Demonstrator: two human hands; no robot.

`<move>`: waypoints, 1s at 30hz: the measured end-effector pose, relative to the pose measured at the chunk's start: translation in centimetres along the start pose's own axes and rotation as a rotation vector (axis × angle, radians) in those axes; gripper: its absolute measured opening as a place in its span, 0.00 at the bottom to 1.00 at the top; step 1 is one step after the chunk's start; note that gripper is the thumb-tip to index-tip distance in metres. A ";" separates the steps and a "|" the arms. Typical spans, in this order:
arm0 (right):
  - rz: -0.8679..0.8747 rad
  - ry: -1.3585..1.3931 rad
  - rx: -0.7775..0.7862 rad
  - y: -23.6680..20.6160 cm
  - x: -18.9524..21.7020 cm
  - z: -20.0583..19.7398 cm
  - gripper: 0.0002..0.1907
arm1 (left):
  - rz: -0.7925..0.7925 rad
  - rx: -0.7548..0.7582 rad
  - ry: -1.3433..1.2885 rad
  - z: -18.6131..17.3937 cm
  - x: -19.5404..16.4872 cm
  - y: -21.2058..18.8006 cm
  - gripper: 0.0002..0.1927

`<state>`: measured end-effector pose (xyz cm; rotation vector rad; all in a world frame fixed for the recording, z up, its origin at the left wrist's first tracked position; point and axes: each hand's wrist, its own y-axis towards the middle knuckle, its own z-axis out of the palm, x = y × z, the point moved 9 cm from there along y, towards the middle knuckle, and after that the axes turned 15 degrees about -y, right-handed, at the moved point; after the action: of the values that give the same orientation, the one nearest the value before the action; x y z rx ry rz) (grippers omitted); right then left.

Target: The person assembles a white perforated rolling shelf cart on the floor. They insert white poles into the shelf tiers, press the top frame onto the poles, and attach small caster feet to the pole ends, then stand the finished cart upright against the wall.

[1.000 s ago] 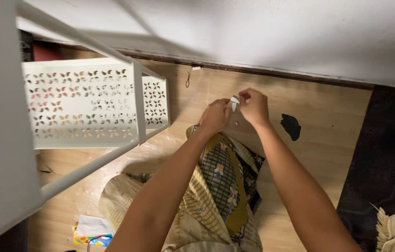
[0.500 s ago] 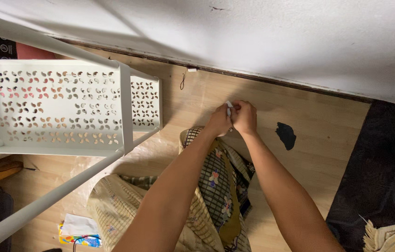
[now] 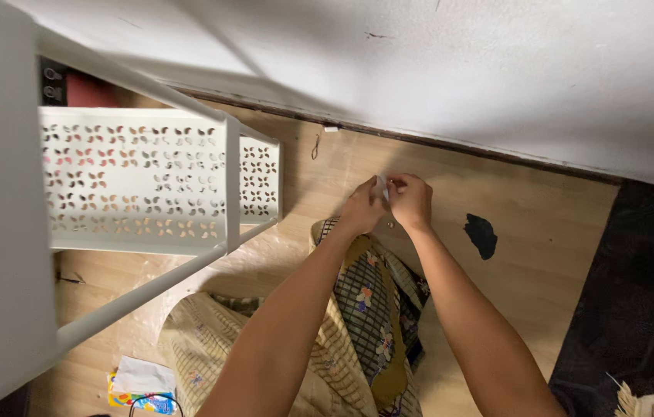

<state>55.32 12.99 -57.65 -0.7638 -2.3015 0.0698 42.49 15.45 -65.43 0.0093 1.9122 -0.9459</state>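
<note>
The left hand and right hand meet fingertip to fingertip, both pinching a small white piece between them, seemingly so each can work one end. Both forearms reach forward, wrists slightly bent. Left of them stands a white perforated shelf; below lies patterned cloth.

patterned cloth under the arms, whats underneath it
The patterned cloth lies on the wooden floor, whose boards show around it. What it covers cannot be seen. Above it, the left hand and right hand pinch a small white piece.
</note>
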 end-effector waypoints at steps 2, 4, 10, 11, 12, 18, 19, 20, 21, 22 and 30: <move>-0.021 0.033 -0.005 0.0 1.2 -0.5 0.08 | 0.144 -0.017 -0.117 -1.6 -1.6 -0.6 0.33; 0.018 0.102 0.036 -0.1 2.0 -0.7 0.10 | 0.244 -0.039 -0.209 -3.0 -3.0 -1.4 0.32; -0.269 0.364 -0.028 -1.1 8.8 -4.0 0.15 | 0.355 -0.182 -0.420 -8.5 -7.1 -4.5 0.23; -0.307 0.429 -0.014 -1.3 10.0 -4.5 0.16 | 0.390 -0.203 -0.438 -9.5 -8.2 -5.4 0.21; -0.345 0.493 0.001 -1.6 11.1 -5.1 0.18 | 0.424 -0.222 -0.456 -10.5 -9.3 -6.1 0.19; -0.553 0.575 0.036 -3.8 18.5 -10.0 0.20 | 0.654 -0.354 -0.498 -16.3 -17.2 -12.3 0.12; -0.600 0.560 0.023 -4.5 20.0 -11.4 0.20 | 0.689 -0.372 -0.484 -17.2 -18.8 -13.9 0.12; -0.632 0.583 0.023 -5.1 21.4 -12.8 0.19 | 0.728 -0.391 -0.469 -17.9 -20.6 -15.7 0.11; -0.669 0.608 0.021 -5.7 23.0 -14.4 0.17 | 0.771 -0.411 -0.451 -18.8 -22.5 -17.6 0.11; -0.709 0.633 0.016 -6.3 24.8 -16.1 0.16 | 0.813 -0.422 -0.462 -19.6 -24.6 -19.7 0.11; -1.009 0.704 -0.006 -15.4 38.2 -30.1 0.11 | 1.231 -0.540 -0.254 -24.3 -38.8 -40.9 0.09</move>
<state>44.55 16.27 -7.87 0.3947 -1.7443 -0.5665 29.27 16.05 -5.50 0.6341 1.4464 0.3781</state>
